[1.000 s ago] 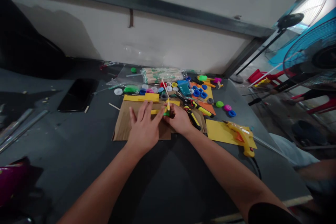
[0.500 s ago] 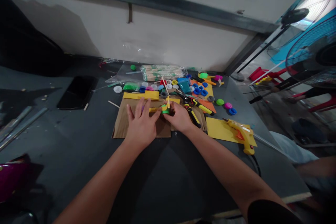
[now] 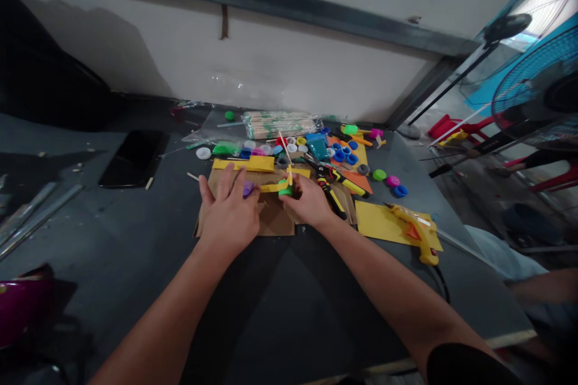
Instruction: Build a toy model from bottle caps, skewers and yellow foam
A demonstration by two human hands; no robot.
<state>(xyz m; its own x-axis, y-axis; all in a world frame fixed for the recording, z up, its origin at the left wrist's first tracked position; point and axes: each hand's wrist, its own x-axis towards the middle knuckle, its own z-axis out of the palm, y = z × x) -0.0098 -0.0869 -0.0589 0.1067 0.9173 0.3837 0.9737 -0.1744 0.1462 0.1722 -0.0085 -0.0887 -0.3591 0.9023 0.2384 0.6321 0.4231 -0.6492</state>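
Shifted leftward since the earlier frame, the left hand (image 3: 231,215) sits spread-fingered about a purple cap (image 3: 248,188), contact unclear from where I watch, right hand (image 3: 312,201) pinching the green cap (image 3: 285,190) by a yellow strip (image 3: 273,187), nearer the cardboard's (image 3: 279,224) far edge.

Left hand (image 3: 231,213): moved left, away from the green cap (image 3: 285,189)
Purple cap (image 3: 248,188): more of it showing
Yellow strip (image 3: 273,187): left part now uncovered

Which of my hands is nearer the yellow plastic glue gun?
Right: your right hand is left of the glue gun; your left hand is farther left, over brown cardboard.
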